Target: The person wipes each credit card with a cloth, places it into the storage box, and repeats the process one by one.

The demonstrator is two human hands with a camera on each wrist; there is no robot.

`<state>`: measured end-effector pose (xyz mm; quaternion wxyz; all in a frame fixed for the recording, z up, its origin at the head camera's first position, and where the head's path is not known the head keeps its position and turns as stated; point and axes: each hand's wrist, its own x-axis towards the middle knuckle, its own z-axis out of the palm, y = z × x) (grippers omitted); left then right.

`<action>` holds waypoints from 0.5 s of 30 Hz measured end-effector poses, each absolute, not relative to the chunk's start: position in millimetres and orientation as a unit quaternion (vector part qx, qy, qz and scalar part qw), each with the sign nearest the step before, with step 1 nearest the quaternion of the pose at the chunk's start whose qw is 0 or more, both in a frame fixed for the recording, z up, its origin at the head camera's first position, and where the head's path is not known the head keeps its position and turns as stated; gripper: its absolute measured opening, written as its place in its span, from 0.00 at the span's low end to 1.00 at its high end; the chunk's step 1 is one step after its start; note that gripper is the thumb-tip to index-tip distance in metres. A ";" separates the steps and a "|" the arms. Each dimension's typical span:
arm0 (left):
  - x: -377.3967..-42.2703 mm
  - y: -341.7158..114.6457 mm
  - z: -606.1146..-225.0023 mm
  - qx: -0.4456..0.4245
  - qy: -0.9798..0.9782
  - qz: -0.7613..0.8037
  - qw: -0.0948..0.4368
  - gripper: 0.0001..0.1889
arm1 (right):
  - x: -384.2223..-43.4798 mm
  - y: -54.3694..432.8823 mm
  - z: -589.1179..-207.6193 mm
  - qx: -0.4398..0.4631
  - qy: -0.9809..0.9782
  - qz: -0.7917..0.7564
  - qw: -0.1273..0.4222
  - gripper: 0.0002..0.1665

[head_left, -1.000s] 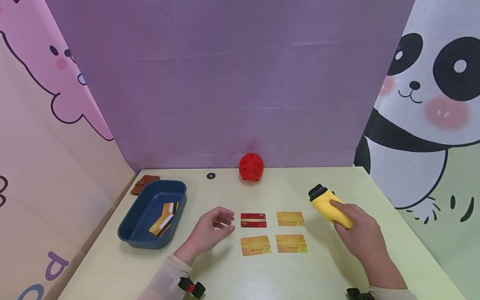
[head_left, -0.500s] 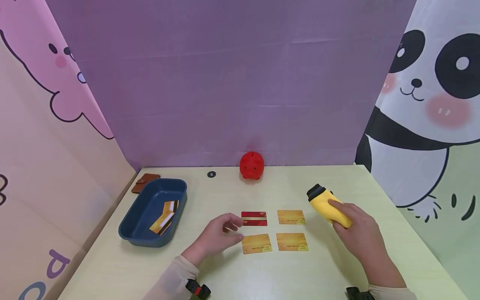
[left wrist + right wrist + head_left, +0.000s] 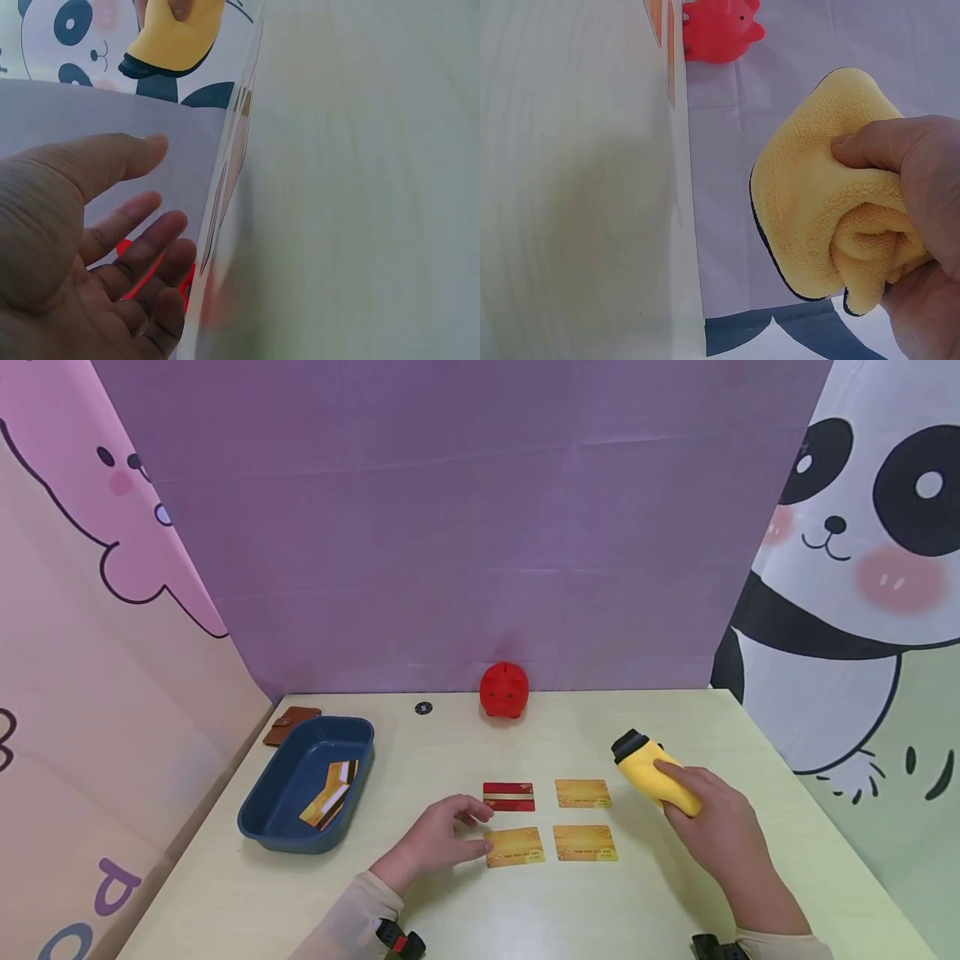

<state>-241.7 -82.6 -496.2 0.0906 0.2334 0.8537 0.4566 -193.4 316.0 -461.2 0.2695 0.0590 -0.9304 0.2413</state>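
Observation:
Four-sided and folded, a yellow cloth [image 3: 648, 772] with dark edging is gripped by my right hand [image 3: 716, 827] above the table's right side; the right wrist view shows the thumb pressed on the cloth [image 3: 802, 187]. My left hand [image 3: 442, 839] hovers at the left edges of a red card [image 3: 508, 797] and a gold card [image 3: 519, 850], overlapping both in the head view. In the left wrist view, that hand's thumb and loosely bent fingers [image 3: 139, 255] stand apart with nothing between them. Two more gold cards lie to the right, one behind [image 3: 582, 793], one in front [image 3: 586, 843].
A blue basin [image 3: 288, 844] holding striped gold cards [image 3: 328, 793] stands on the left, a brown wallet [image 3: 291, 725] behind it. Near the back edge are a small black disc [image 3: 423, 708] and a red piggy bank [image 3: 504, 691]. A purple sheet [image 3: 480, 527] hangs behind the table.
My left hand has moved right to the left edges of the red card and the front gold card. The right hand, still gripping the cloth, has barely shifted left.

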 end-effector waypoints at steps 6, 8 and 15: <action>-243.5 -80.8 -500.5 0.216 0.865 0.439 0.109 0.21 | -194.5 316.9 -463.5 0.063 -0.928 0.243 0.276 0.35; -243.5 -79.7 -501.3 0.213 0.866 0.437 0.114 0.21 | -194.8 317.0 -463.8 0.065 -0.927 0.244 0.277 0.35; -241.6 -75.0 -501.9 0.204 0.872 0.427 0.124 0.24 | -195.3 316.0 -463.3 0.072 -0.926 0.243 0.280 0.35</action>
